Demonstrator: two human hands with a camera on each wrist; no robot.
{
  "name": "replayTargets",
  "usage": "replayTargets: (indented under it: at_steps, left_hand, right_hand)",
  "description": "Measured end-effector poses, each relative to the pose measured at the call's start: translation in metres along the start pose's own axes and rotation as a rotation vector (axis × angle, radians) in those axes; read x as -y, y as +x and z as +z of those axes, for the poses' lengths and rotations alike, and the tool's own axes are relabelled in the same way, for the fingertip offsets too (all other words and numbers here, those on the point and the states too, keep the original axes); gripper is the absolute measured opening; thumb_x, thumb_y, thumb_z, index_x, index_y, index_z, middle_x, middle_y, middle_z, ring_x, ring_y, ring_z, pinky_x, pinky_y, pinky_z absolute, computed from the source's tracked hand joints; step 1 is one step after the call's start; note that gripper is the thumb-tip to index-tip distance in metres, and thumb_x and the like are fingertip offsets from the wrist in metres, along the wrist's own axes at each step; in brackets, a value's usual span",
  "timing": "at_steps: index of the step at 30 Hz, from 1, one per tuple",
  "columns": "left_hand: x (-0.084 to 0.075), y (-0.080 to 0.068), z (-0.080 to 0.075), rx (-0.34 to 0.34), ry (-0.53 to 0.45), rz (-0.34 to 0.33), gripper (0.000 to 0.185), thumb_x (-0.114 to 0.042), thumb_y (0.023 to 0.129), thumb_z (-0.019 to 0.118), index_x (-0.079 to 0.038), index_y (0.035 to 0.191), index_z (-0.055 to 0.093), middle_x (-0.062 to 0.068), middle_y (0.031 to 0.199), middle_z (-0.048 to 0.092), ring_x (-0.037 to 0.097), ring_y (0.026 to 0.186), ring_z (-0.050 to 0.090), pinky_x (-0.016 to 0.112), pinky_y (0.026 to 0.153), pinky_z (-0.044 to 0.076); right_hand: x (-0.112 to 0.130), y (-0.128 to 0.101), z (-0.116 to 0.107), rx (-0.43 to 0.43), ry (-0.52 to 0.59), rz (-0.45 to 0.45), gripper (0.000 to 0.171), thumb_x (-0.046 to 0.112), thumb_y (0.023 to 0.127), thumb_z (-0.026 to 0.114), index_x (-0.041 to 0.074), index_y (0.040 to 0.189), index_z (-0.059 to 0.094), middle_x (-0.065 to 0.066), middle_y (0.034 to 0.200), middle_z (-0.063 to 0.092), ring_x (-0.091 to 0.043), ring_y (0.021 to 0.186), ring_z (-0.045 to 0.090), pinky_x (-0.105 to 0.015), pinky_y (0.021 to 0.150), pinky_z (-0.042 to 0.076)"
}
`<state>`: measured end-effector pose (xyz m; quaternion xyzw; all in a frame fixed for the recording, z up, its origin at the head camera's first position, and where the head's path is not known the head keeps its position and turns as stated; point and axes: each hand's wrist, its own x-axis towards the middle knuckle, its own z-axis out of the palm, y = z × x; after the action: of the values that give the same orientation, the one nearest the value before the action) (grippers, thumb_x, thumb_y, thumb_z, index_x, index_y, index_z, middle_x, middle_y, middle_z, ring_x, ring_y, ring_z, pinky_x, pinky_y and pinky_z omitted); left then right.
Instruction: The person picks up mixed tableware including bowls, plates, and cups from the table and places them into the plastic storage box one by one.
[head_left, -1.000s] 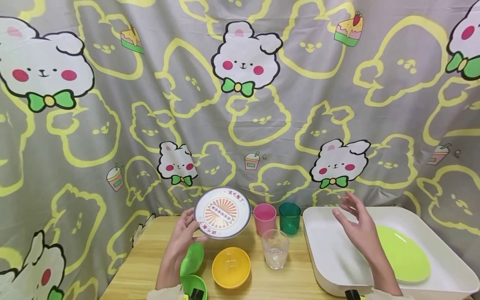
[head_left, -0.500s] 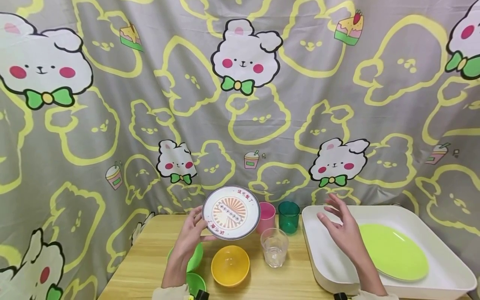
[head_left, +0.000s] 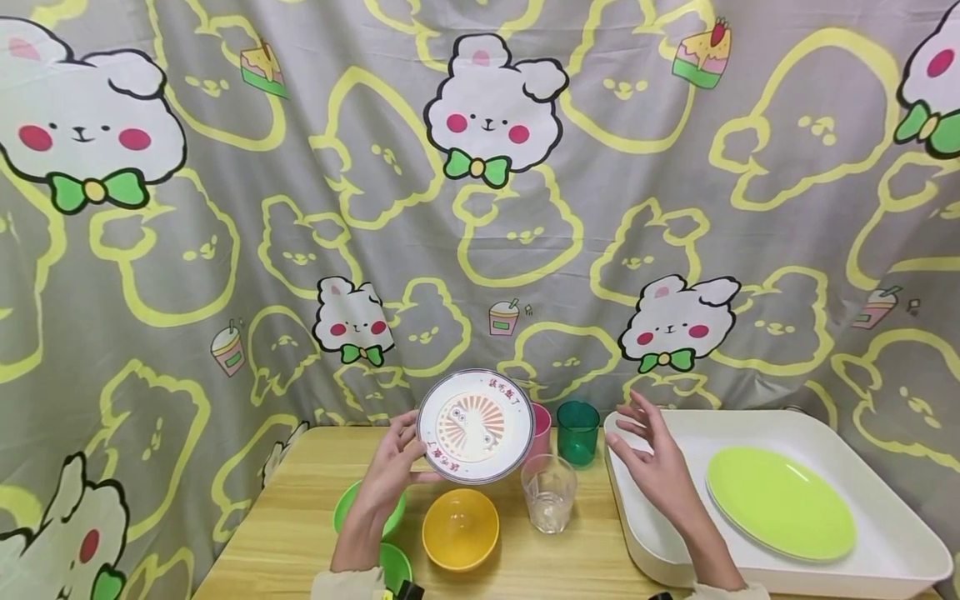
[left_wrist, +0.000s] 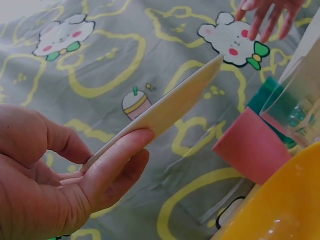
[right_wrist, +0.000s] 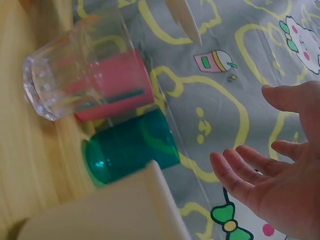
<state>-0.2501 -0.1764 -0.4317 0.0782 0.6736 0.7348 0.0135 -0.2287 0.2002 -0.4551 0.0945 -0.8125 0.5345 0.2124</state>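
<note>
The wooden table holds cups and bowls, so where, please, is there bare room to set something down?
The wooden table is bare left of the green bowls and between the clear glass and the white tray. It is crowded around the teal cup, clear glass and pink cup, the last partly hidden by the patterned plate in the left hand.

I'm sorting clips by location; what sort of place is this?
Probably an indoor tabletop tableware setup: a grey, cartoon-patterned fabric curtain hangs behind a pale wood-grain table, with a round white printed plate held above it.
</note>
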Motion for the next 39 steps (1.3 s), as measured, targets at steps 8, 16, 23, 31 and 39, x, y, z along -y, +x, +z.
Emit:
replayTargets:
  at_steps: [8, 16, 23, 31, 39]
  left_hand:
    - [0.004, 0.002, 0.006, 0.052, -0.017, -0.029, 0.053, 0.008, 0.099, 0.046, -0.001, 0.150, 0.034, 0.028, 0.145, 0.045, 0.025, 0.095, 0.066, 0.045, 0.070, 0.064]
    - [0.005, 0.005, 0.015, 0.117, -0.011, -0.058, 0.054, 0.005, 0.101, 0.047, -0.005, 0.153, 0.033, 0.027, 0.154, 0.039, 0.025, 0.095, 0.067, 0.041, 0.071, 0.064]
    - [0.012, 0.004, 0.022, 0.167, -0.025, -0.072, 0.051, 0.006, 0.101, 0.047, -0.004, 0.150, 0.035, 0.026, 0.150, 0.044, 0.025, 0.093, 0.068, 0.038, 0.069, 0.064]
    - [0.018, 0.003, 0.032, 0.194, -0.027, -0.079, 0.055, 0.005, 0.100, 0.048, -0.004, 0.152, 0.032, 0.027, 0.152, 0.041, 0.026, 0.097, 0.067, 0.042, 0.071, 0.064]
    - [0.021, 0.002, 0.047, 0.233, -0.048, -0.095, 0.053, 0.003, 0.101, 0.048, -0.003, 0.151, 0.033, 0.028, 0.155, 0.037, 0.027, 0.097, 0.067, 0.046, 0.073, 0.064]
  right_hand:
    - [0.000, -0.003, 0.017, 0.054, 0.046, 0.000, 0.074, 0.019, 0.100, 0.070, 0.011, 0.161, 0.028, -0.022, 0.144, 0.054, -0.040, 0.127, 0.057, -0.056, 0.095, 0.056]
    - [0.004, -0.005, 0.028, 0.107, 0.070, 0.028, 0.075, 0.024, 0.101, 0.069, 0.012, 0.161, 0.027, -0.019, 0.146, 0.053, -0.038, 0.127, 0.058, -0.061, 0.097, 0.053]
    - [0.006, -0.006, 0.034, 0.147, 0.080, 0.080, 0.077, 0.029, 0.100, 0.069, 0.012, 0.162, 0.026, -0.019, 0.145, 0.056, -0.035, 0.123, 0.062, -0.056, 0.098, 0.054]
    - [0.008, -0.006, 0.044, 0.193, 0.149, 0.178, 0.082, 0.024, 0.097, 0.073, 0.006, 0.162, 0.026, -0.027, 0.149, 0.048, -0.037, 0.117, 0.064, -0.032, 0.077, 0.063]
    - [0.012, -0.008, 0.043, 0.181, 0.052, 0.185, 0.070, 0.015, 0.097, 0.072, 0.004, 0.156, 0.037, -0.026, 0.142, 0.052, -0.041, 0.120, 0.061, -0.028, 0.081, 0.060]
